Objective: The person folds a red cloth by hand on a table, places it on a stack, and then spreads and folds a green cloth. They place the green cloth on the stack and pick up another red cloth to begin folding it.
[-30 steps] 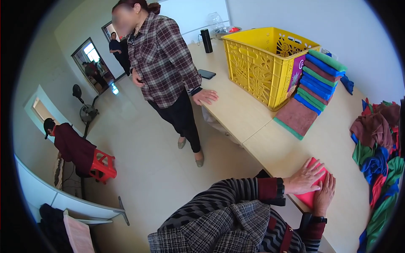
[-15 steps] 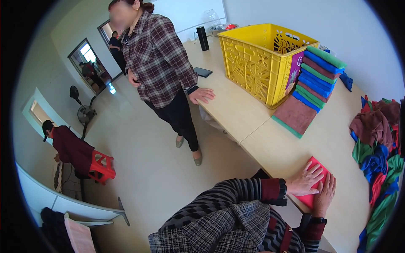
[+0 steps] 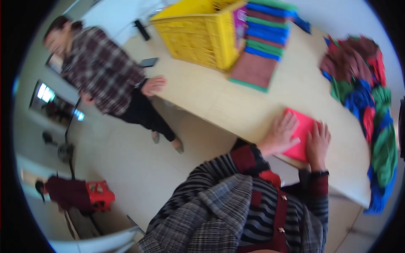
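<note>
A folded red towel (image 3: 303, 134) lies flat at the near edge of the table. My left hand (image 3: 280, 134) rests on its left side, fingers stretched out and slightly spread. On the right side lies my right hand (image 3: 317, 144), also with extended fingers. Between the two hands the red surface shows bare. Farther off stands a neat stack of folded towels (image 3: 266, 31) in brown, green and blue, with a brown one (image 3: 254, 69) jutting out toward me at its base.
A yellow plastic crate (image 3: 198, 40) stands left of the stack. Loose crumpled cloths (image 3: 365, 97) are heaped along the right side. A phone (image 3: 149, 62) and a black cylinder (image 3: 142, 30) lie farther left. A person in a plaid shirt (image 3: 103, 63) leans a hand (image 3: 154, 85) on the table.
My hands have moved apart, from close together on the red towel to its two sides, baring more of it. The whole view has tilted and shifted.
</note>
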Motion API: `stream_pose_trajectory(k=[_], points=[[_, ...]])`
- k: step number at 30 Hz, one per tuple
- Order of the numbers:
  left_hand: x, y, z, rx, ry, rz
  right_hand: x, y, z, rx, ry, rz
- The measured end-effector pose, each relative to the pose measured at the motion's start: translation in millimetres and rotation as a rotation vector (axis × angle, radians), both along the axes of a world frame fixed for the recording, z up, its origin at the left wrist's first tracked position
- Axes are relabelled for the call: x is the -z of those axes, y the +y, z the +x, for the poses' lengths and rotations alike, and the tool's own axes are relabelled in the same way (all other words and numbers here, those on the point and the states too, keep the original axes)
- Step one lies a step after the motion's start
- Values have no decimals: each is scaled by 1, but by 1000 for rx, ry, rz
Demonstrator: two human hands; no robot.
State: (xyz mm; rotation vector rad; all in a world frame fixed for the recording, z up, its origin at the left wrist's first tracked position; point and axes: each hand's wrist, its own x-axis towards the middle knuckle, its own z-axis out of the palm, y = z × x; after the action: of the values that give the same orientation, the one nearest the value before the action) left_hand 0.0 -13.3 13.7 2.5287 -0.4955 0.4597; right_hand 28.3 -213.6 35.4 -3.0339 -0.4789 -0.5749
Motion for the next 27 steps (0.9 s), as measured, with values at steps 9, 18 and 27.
stream_pose_trajectory(k=[9, 18, 27], points=[[3, -1, 9, 121, 46, 228, -12, 70, -15, -303, 116, 385], [0, -2, -3, 98, 24, 183, 8, 19, -14, -91, 111, 224], [-6, -9, 10, 89, 38, 201, 6, 3, -1, -24, 94, 216]])
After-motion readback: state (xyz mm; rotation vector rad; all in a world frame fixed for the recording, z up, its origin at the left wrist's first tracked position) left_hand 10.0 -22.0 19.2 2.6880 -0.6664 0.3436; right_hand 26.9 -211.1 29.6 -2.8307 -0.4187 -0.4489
